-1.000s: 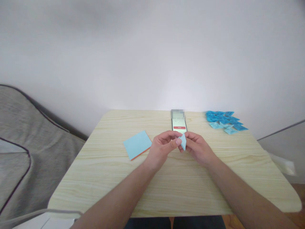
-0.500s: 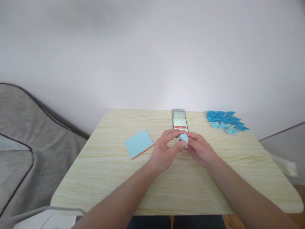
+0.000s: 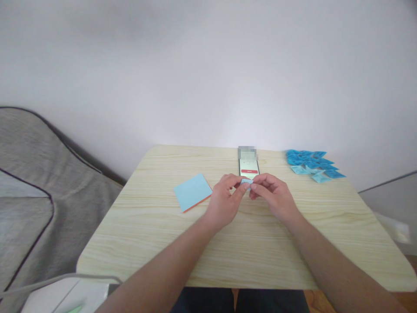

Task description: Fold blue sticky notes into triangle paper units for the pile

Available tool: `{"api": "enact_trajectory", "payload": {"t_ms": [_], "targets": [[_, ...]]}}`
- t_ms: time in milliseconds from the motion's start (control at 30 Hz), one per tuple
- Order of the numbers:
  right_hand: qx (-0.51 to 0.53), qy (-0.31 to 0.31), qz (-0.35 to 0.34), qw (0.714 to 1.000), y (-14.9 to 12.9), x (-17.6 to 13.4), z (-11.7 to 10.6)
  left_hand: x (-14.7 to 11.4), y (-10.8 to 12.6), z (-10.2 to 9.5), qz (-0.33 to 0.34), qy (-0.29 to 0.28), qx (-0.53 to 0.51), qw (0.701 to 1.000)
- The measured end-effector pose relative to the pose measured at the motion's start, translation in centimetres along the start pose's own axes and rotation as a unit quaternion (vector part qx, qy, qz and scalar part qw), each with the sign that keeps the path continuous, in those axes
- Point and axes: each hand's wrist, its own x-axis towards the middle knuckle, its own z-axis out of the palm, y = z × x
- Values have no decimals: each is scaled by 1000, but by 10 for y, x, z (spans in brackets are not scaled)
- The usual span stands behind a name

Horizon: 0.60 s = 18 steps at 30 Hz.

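Observation:
Between my two hands is a small folded piece of light blue paper (image 3: 246, 181), mostly covered by fingers. My left hand (image 3: 226, 199) pinches it from the left with thumb and forefinger. From the other side my right hand (image 3: 274, 195) grips its right end, thumb toward me. Both hands are above the table, just in front of a phone (image 3: 249, 164) with a lit screen. To the left of my left hand lies a stack of square paper (image 3: 193, 192), light blue on top with an orange edge.
Several folded paper pieces in dark and light blue (image 3: 312, 164) lie overlapping at the table's back right. The pale wood table (image 3: 156, 234) meets a white wall (image 3: 208, 78). A grey fabric-covered thing (image 3: 58, 208) and a white cable (image 3: 65, 276) are at the left.
The folded paper has been turned in my fingers and shows less of its face. Both hands stay close together around it. The whole view has shifted slightly.

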Motion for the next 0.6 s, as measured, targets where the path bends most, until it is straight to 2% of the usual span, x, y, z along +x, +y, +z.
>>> {"api": "enact_trajectory", "payload": {"t_ms": [133,233,400,500,600], "targets": [[-30,17,-12,999,1,1,1,1,-4,-2,11,-16,23,1000],[-33,22,-20,999,2,1,1,0,-5,-2,-5,4,33,999],[-101,23,-6,995,2,0,-1,0,-7,-2,-14,20,29,999],[-128,13,-10,992,3,0,-3,1,-7,-4,4,37,41,998],[-161,18,-26,986,4,-1,-3,2,-5,-5,37,26,60,997]]}}
